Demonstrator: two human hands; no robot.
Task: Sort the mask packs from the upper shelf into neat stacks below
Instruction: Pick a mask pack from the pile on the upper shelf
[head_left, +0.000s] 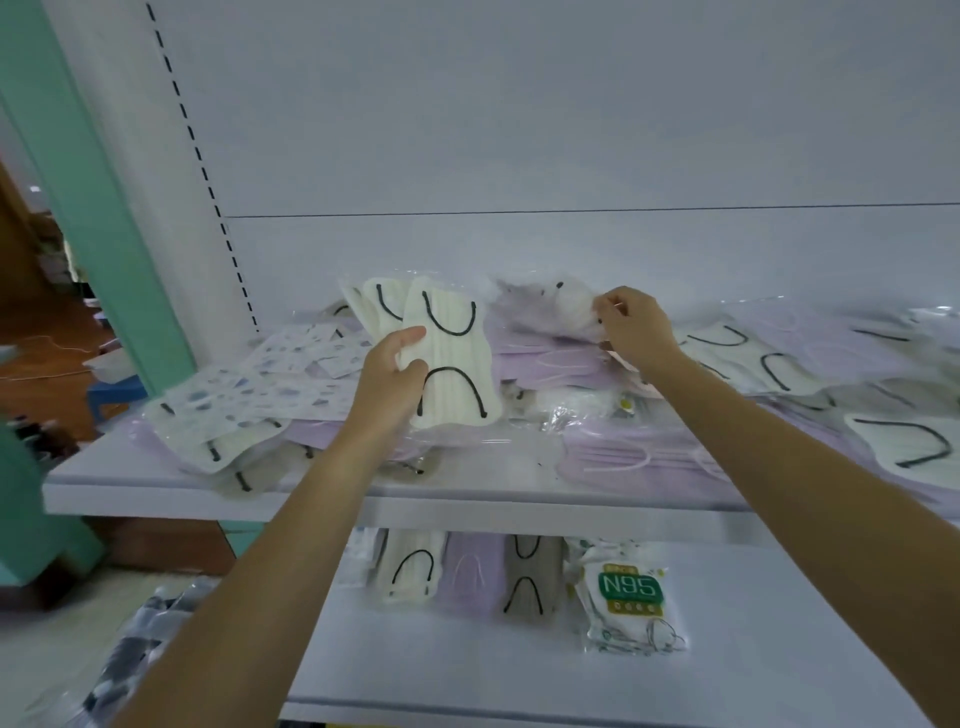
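Grips with the left hand (395, 364), mid-frame, fingers and thumb curled round its edge, a cream ribbed mask pack with black loops (457, 374), held upright above the white upper shelf (156, 493). Pinches with the right hand (634, 327), just right of centre, a blurred white-grey pack in clear wrap (540, 312) atop the heap. Around both, strewn across that shelf: lilac mask packs (602, 452), dot-patterned white packs (260, 389), more cream packs (904, 441). Lower centre, on the white lower shelf (753, 649): a row of cream pack (410, 571), lilac pack (470, 571), grey pack (527, 577) and green-labelled N95 pack (628, 597). Far left, a teal pillar (93, 208).
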